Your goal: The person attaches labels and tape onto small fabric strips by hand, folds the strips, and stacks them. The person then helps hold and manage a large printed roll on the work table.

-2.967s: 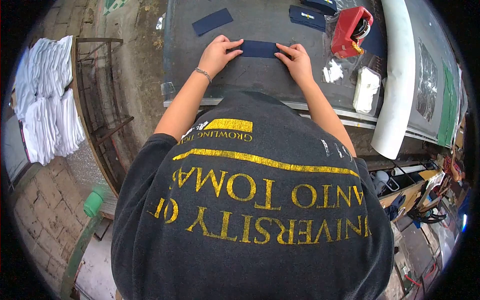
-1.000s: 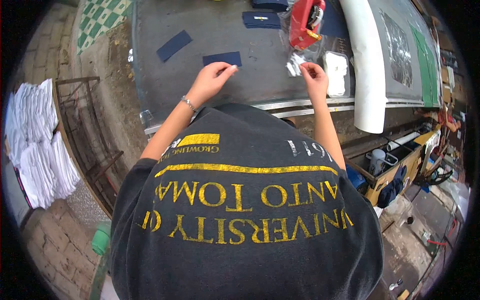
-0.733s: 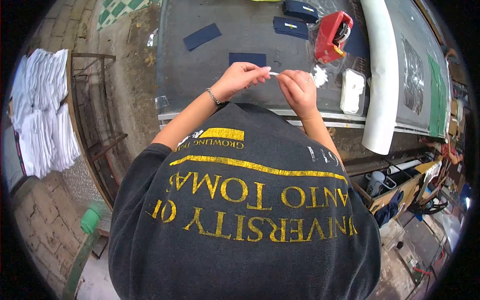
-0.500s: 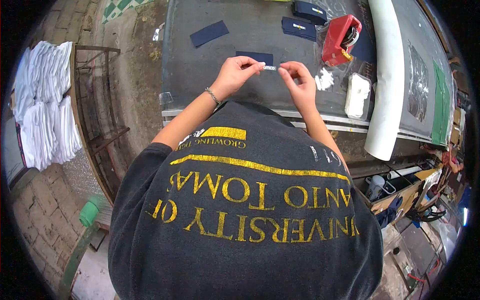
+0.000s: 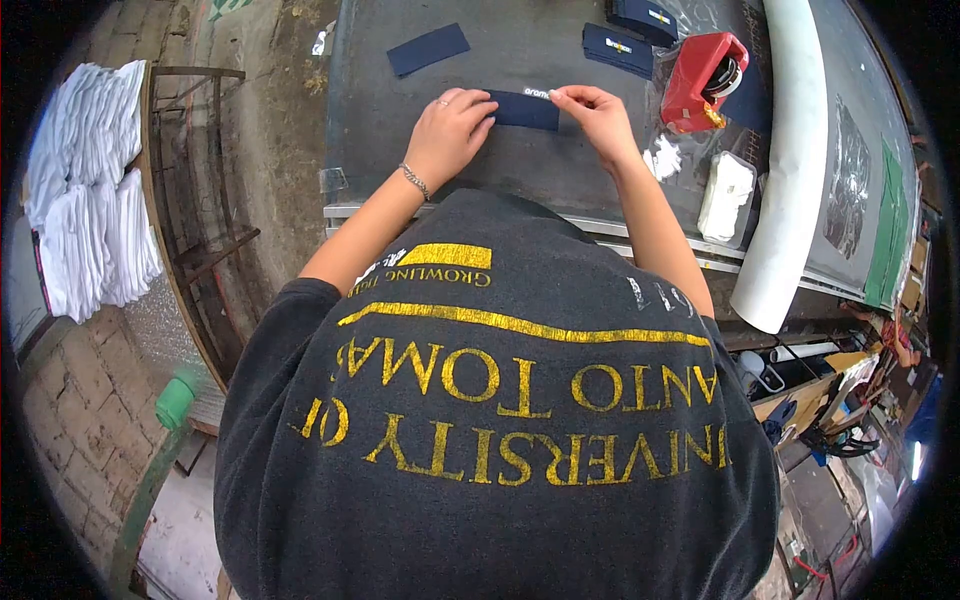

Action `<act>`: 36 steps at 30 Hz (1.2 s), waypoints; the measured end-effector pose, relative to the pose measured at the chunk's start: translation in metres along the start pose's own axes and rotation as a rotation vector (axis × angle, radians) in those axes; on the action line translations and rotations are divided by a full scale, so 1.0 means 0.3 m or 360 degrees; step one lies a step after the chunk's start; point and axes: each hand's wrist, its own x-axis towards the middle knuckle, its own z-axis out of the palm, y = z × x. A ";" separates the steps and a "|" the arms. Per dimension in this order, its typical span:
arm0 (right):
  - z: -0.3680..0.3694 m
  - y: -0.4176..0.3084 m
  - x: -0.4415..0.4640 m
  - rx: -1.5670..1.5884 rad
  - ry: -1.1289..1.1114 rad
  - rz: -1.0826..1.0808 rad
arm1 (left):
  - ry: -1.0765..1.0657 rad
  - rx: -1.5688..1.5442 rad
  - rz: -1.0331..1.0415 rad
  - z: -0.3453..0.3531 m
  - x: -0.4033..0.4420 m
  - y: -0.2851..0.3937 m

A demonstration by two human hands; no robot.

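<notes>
A dark blue cloth piece (image 5: pixel 525 112) lies on the grey table (image 5: pixel 390 150). My left hand (image 5: pixel 450 128) presses on its left end, fingers together. My right hand (image 5: pixel 592 115) pinches the right end of a small white-lettered label (image 5: pixel 536 92) at the cloth's far edge. Another blue piece (image 5: pixel 428 49) lies beyond my left hand. Two stacks of blue pieces with labels, a nearer one (image 5: pixel 617 49) and a farther one (image 5: pixel 643 19), are at the back right. Small white labels (image 5: pixel 663 158) lie in a heap right of my right hand.
A red tape dispenser (image 5: pixel 704 82) stands at the right on clear plastic. Nearer me is a clear tray of white items (image 5: pixel 725 198), beside a long white roll (image 5: pixel 792 170). White folded cloths (image 5: pixel 95 190) are stacked at the far left, above a green cup (image 5: pixel 175 402).
My left hand has moved from holding the label onto the blue cloth. My right hand has carried the label away from my body to the cloth's far edge.
</notes>
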 end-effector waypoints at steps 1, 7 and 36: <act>0.001 0.067 0.035 -0.0220 0.0023 -0.0063 | -0.0030 0.0067 0.0049 0.002 -0.015 0.006; 0.033 0.126 0.056 -0.0910 -0.0032 -0.0076 | -0.0095 0.0273 0.0129 0.022 -0.046 0.039; 0.043 0.163 -0.005 -0.0977 0.0321 -0.0563 | -0.0225 0.0783 0.0179 0.067 -0.058 0.043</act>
